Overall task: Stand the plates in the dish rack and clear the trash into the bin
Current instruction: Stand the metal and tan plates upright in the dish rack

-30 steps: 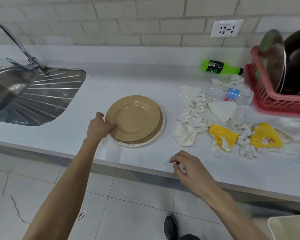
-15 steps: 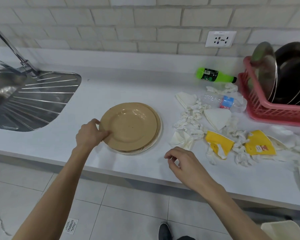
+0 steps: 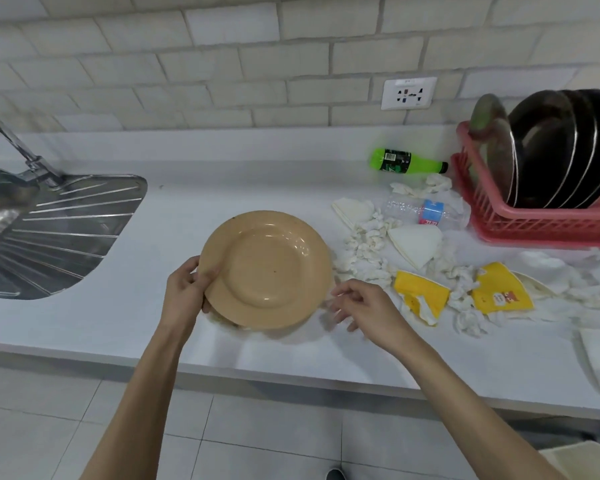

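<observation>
Holding the tan plate [image 3: 267, 268] by its left rim, my left hand [image 3: 187, 292] has the thumb on top and the fingers curled under it. The plate is over the white counter [image 3: 187, 209], near the front edge. To the right, crumpled paper [image 3: 368, 244], yellow wrappers [image 3: 420, 296], a clear bottle [image 3: 426, 211] and a green bottle [image 3: 406, 161] lie between the plate and the red dish rack [image 3: 520, 220], where dark metal plates [image 3: 548, 147] stand upright. The sink [image 3: 49, 230] is at the left. My right hand [image 3: 364, 306] hovers just beside the plate's right rim, fingers loosely bent, holding nothing. Under the plate something pale shows a little; I cannot tell what. A pale container [image 3: 582, 459] is cut off at the bottom right corner.
</observation>
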`<state>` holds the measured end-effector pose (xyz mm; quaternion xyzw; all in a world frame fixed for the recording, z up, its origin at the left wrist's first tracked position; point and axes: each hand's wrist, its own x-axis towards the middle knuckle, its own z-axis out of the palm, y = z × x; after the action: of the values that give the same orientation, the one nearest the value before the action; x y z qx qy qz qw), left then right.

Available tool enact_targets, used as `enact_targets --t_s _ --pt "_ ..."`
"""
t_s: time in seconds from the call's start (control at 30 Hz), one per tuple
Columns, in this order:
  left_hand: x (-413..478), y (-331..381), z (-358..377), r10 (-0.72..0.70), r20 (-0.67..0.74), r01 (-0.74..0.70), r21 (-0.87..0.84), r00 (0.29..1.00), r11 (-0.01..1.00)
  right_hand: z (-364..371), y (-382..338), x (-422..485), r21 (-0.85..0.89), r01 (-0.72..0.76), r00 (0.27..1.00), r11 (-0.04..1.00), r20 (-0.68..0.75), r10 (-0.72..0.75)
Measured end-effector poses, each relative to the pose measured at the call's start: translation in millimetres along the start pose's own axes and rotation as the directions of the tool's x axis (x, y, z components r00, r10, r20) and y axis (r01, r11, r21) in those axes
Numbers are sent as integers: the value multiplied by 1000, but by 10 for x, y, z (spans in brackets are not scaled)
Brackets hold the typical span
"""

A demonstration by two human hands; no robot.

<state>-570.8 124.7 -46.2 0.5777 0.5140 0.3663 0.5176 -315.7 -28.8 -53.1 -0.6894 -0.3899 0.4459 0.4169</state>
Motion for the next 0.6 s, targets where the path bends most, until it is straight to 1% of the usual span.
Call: enact_targets --t_s 0.1,0.17,0.23,0.37,0.5,0.6 --pt "-185 94 264 -2 80 14 -147 997 989 -188 -71 -37 205 -72 997 976 -15 76" --pt "-287 140 475 -12 139 39 -193 990 980 -320 -77 -131 327 -58 996 943 -45 77" --pt "-334 147 701 -38 185 79 -219 982 973 -474 -65 -240 379 -4 994 925 -102 46" --pt "-406 141 1203 -18 296 84 -211 955 974 -849 31 -443 350 124 955 929 -296 -16" --pt "-438 195 1776 31 304 14 -144 952 989 -1332 161 -672 247 169 913 954 -405 -57" --pt "-514 368 2259 15 313 23 -116 950 993 -1708 218 -851 157 183 881 971 -464 -91"
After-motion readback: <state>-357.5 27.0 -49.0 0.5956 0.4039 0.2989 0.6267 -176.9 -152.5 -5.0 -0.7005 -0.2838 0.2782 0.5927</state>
